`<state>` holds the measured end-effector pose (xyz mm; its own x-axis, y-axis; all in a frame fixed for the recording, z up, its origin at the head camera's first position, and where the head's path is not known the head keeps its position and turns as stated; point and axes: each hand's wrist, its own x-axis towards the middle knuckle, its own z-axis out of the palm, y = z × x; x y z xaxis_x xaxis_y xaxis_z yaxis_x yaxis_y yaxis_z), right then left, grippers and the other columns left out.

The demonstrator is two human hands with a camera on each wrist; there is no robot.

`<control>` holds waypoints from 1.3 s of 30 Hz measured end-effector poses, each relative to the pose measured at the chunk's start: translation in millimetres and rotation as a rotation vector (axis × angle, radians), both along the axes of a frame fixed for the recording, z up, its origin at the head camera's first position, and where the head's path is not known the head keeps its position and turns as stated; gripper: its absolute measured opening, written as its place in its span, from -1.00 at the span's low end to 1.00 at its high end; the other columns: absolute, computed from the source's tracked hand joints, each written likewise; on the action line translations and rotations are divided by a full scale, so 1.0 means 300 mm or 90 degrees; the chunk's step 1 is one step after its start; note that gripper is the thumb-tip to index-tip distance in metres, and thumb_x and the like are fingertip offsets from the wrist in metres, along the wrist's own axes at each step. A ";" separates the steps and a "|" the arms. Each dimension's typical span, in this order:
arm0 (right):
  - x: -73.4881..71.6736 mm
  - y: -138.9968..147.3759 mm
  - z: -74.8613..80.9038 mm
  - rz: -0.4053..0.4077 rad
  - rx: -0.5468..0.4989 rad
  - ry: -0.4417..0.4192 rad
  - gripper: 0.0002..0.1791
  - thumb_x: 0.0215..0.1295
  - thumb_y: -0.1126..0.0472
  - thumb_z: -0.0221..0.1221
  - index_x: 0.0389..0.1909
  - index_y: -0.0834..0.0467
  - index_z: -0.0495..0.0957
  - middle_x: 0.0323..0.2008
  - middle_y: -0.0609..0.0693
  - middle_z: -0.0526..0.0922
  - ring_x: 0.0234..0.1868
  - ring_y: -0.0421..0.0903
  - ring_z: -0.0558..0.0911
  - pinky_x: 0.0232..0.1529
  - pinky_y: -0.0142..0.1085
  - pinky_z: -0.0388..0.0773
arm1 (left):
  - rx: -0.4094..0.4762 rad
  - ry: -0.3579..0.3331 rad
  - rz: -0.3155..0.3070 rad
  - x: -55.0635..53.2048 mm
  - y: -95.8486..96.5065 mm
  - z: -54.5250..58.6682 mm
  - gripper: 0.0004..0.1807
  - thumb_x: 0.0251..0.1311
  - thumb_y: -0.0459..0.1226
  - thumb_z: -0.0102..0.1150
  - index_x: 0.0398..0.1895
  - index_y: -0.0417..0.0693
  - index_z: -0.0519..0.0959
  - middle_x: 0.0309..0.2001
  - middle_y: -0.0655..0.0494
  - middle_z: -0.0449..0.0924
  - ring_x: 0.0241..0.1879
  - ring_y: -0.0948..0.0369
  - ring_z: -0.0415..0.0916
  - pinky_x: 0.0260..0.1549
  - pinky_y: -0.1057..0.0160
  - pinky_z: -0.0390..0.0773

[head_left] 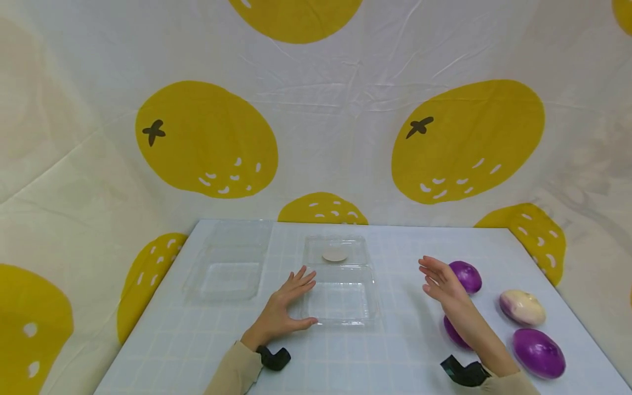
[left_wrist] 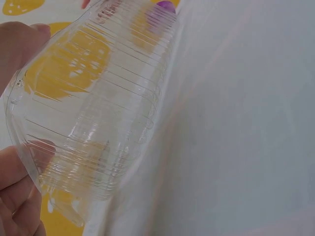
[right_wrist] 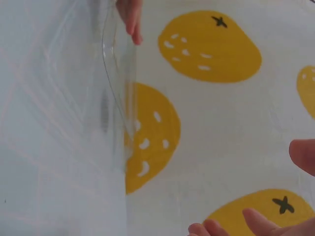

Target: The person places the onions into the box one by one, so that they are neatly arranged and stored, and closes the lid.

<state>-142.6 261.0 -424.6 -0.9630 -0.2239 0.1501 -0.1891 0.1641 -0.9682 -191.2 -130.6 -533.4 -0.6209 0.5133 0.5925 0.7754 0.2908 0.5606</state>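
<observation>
A clear plastic clamshell box (head_left: 340, 299) lies open on the table, its lid folded back and bearing a pale oval label (head_left: 334, 253). My left hand (head_left: 281, 311) is at the box's left side, fingers and thumb spread apart. In the left wrist view, a fingertip shows through the clear plastic of the box (left_wrist: 98, 98). To the right, my right hand (head_left: 446, 288) hovers with loosely extended fingers and holds nothing. Partly behind it are two glossy purple rounded vegetables, one at the far side (head_left: 466, 276) and one mostly covered by the wrist (head_left: 455, 333).
A second clear plastic box (head_left: 229, 274), also opened out, lies at the table's left. Near the right edge sit a cream-and-purple rounded vegetable (head_left: 522, 307) and another glossy purple one (head_left: 538, 353). Fruit-print cloth (head_left: 336, 164) hangs behind the white table (head_left: 375, 365).
</observation>
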 end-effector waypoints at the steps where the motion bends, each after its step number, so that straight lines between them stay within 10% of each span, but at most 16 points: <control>1: 0.002 0.015 0.001 0.001 -0.008 0.012 -0.44 0.54 0.27 -0.04 0.47 0.20 0.07 0.37 -0.02 0.25 0.39 -0.16 0.25 0.18 -0.64 0.34 | -0.002 -0.003 0.001 0.000 0.000 0.000 -0.15 0.03 -0.01 0.50 0.34 -0.26 0.43 0.41 -0.15 0.33 0.46 -0.18 0.08 0.47 -0.08 -0.03; 18: 0.084 0.236 -0.053 -0.019 -0.004 0.033 -0.52 0.55 0.40 -0.16 0.43 0.37 0.11 0.29 -0.27 0.41 0.29 -0.45 0.36 0.15 -0.68 0.33 | 0.002 -0.008 0.001 0.006 0.003 0.014 -0.18 0.04 -0.01 0.49 0.32 -0.23 0.46 0.40 -0.14 0.34 0.47 -0.17 0.07 0.46 -0.12 -0.03; 39: 0.124 0.313 -0.179 -0.094 0.003 -0.130 -0.49 0.57 0.21 -0.06 0.45 0.23 0.17 0.21 -0.36 0.49 0.17 -0.55 0.39 -0.01 -0.71 0.37 | 0.011 0.001 -0.007 0.007 0.003 0.013 -0.22 0.05 -0.04 0.49 0.30 -0.23 0.48 0.40 -0.18 0.33 0.45 -0.22 0.07 0.44 -0.18 -0.01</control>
